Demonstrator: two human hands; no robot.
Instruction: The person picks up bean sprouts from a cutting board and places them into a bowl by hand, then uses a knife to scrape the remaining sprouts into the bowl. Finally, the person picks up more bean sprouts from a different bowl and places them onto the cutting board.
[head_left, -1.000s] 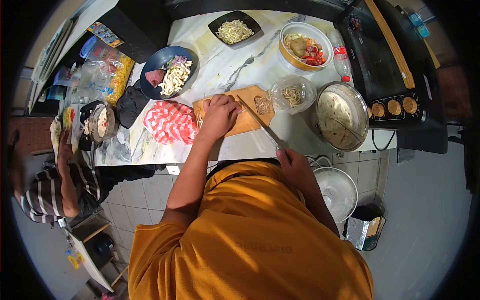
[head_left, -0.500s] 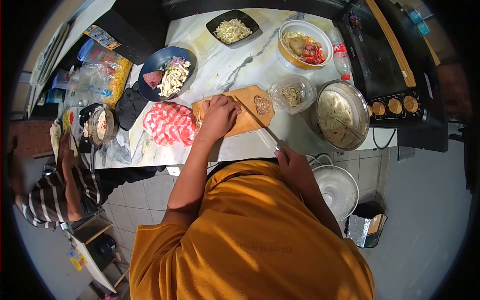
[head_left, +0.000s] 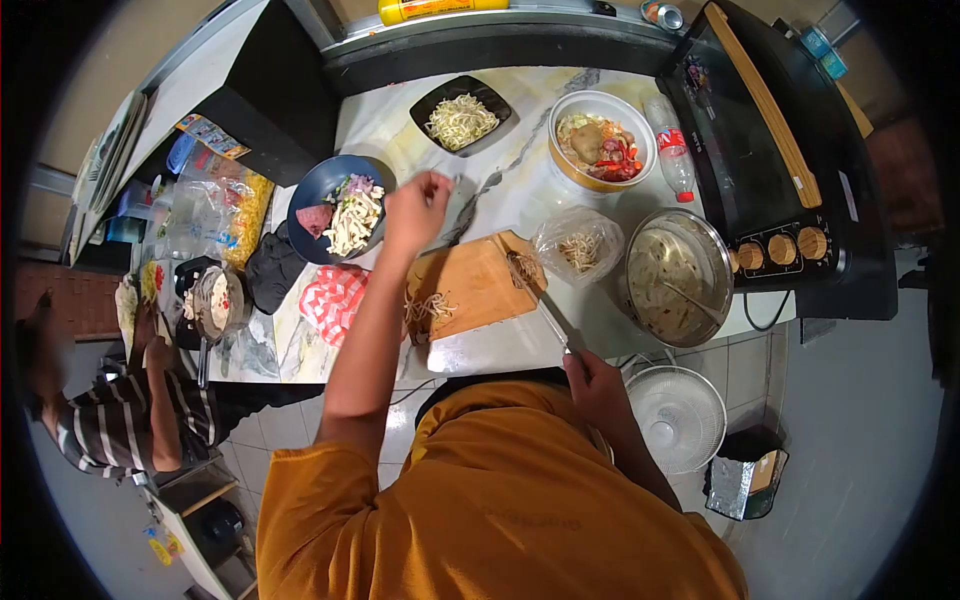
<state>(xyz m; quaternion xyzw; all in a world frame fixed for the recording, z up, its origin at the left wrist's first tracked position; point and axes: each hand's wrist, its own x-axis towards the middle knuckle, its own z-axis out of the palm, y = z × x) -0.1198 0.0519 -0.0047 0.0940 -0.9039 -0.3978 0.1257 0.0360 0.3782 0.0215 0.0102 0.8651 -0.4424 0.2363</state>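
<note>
My left hand (head_left: 418, 208) is raised over the counter between the blue plate (head_left: 300, 232) and the black bowl of bean sprouts (head_left: 462, 122). Its fingers are curled together, and whatever they may hold is too small to make out. My right hand (head_left: 592, 386) grips a knife (head_left: 553, 326) by its handle, the blade angled across the right part of the wooden cutting board (head_left: 465, 285). Pale sprout pieces (head_left: 430, 306) lie at the board's left end. Close to the knife tip is a small pile of chopped pieces (head_left: 522, 268).
Right of the board are a plastic bag of sprouts (head_left: 580, 248), a steel pot (head_left: 678, 280), a tub of food (head_left: 600, 140), a bottle (head_left: 672, 150) and an oven (head_left: 790, 160). At left, a red-checked bundle (head_left: 335, 303) lies near a pan (head_left: 215, 300); another person (head_left: 130, 420) works there.
My left hand has lifted off the board, moving up and slightly left, uncovering the sprout pieces. My right hand keeps the knife at the board. The whole view has shifted.
</note>
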